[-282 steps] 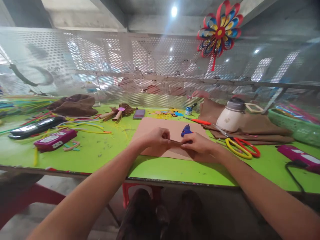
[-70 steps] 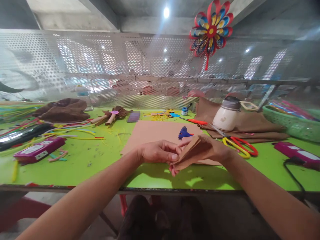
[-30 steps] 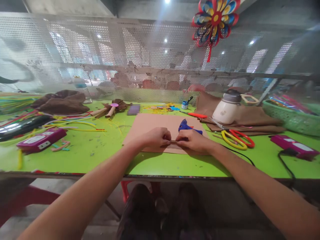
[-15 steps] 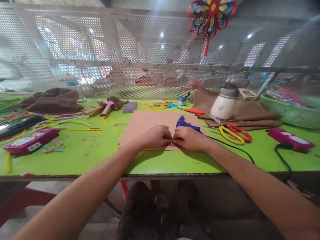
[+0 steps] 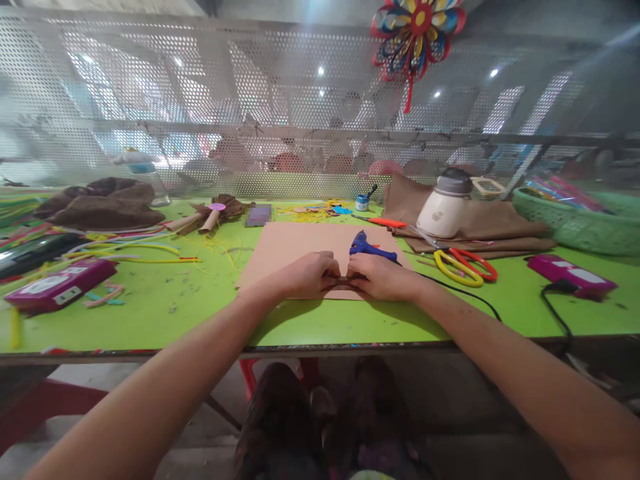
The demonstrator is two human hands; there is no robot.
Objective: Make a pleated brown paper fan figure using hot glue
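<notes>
A narrow brown strip (image 5: 343, 283), perhaps paper or cloth, stretches between my two hands near the front edge of a tan sheet (image 5: 295, 241). My left hand (image 5: 314, 275) has its fingers closed on the strip's left end. Its other end is pinched by my right hand (image 5: 380, 276), with the fingertips curled down. Both hands rest low over the sheet, slightly apart. Just beyond my right hand, a blue glue gun (image 5: 369, 248) lies on the sheet, its black cord running off to the right. My fingers hide the strip's ends.
Scissors (image 5: 465, 267), a white bottle (image 5: 445, 208) and brown cloth (image 5: 515, 223) are on the right, near a green basket (image 5: 565, 223). Purple power strips (image 5: 63, 285) lie at both sides. A brown paper flower (image 5: 220, 212) lies back left. Perforated metal screen (image 5: 200, 87) stands behind.
My hands have moved slightly apart, so more of the brown strip shows between them. The view has shifted a little; the glue gun and sheet stay put.
</notes>
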